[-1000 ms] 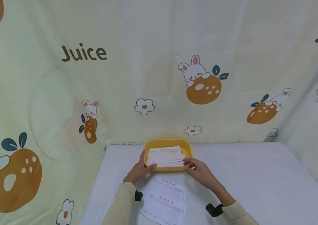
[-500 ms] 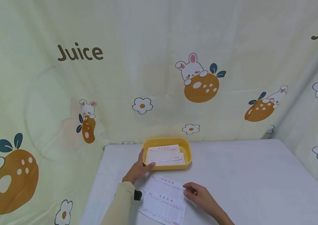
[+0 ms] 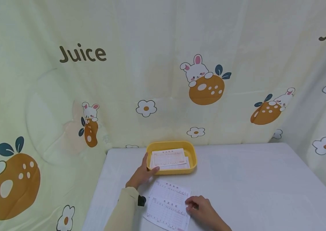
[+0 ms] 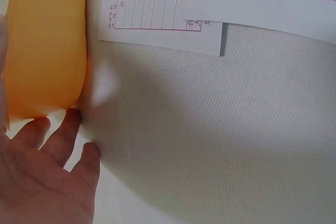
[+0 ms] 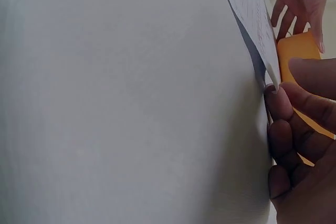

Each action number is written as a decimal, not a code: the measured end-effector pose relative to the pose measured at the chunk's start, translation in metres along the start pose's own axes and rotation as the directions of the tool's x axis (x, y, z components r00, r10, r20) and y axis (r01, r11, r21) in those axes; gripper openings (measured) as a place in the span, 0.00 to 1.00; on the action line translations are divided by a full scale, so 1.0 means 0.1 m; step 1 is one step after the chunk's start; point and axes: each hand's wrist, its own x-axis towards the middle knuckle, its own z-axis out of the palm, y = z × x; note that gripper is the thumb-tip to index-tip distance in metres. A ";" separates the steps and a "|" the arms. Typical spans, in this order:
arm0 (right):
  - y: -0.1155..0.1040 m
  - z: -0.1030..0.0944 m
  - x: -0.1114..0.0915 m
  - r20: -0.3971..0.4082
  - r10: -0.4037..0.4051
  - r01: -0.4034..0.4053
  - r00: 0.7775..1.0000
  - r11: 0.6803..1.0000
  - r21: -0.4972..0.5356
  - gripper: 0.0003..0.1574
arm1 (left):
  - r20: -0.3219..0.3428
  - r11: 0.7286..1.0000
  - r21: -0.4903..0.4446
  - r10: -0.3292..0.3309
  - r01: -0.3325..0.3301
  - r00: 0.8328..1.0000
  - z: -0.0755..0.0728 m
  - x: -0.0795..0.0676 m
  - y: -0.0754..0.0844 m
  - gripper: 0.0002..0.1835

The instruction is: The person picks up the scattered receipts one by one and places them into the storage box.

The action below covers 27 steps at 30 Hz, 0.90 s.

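My left hand [image 3: 139, 175] grips the left front corner of a yellow plastic tray [image 3: 177, 172], thumb over the rim and fingers against the outside. Several printed receipt slips [image 3: 168, 157] lie inside. In front of the tray, a near receipt slip [image 3: 165, 214] overlaps a far receipt slip [image 3: 168, 191]. My right hand [image 3: 203, 210] is at their right edge, fingers bent. In the right wrist view, the index fingertip [image 5: 278, 100] touches a slightly raised slip corner [image 5: 272, 77]; the thumb [image 5: 315, 74] stands apart from it. Which slip it touches cannot be told.
A white cloth-covered table [image 3: 246, 186] extends to the right of the tray. Behind it hangs a pale curtain [image 3: 163, 77] printed with rabbits, oranges and flowers. A black wrist strap piece [image 3: 141, 201] shows at my left sleeve.
My right hand has left the tray's front right corner and come down towards me to the right edge of the slips on the table. The left hand stays on the tray.
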 end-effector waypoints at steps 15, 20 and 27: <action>-0.08 0.00 0.02 0.036 0.034 -0.030 0.999 0.995 -0.095 0.06 | 0.004 1.000 0.003 -0.029 0.029 1.000 0.01 0.05 -0.01 0.57; -0.04 -0.01 0.04 0.040 -0.014 0.019 0.999 0.992 -0.124 0.05 | 0.002 1.000 0.010 0.007 -0.007 1.000 -0.01 0.02 0.00 0.56; 0.08 -0.01 0.06 0.053 -0.040 0.043 0.998 0.997 -0.062 0.04 | 0.014 1.000 -0.004 -0.004 0.004 1.000 -0.02 0.01 0.00 0.57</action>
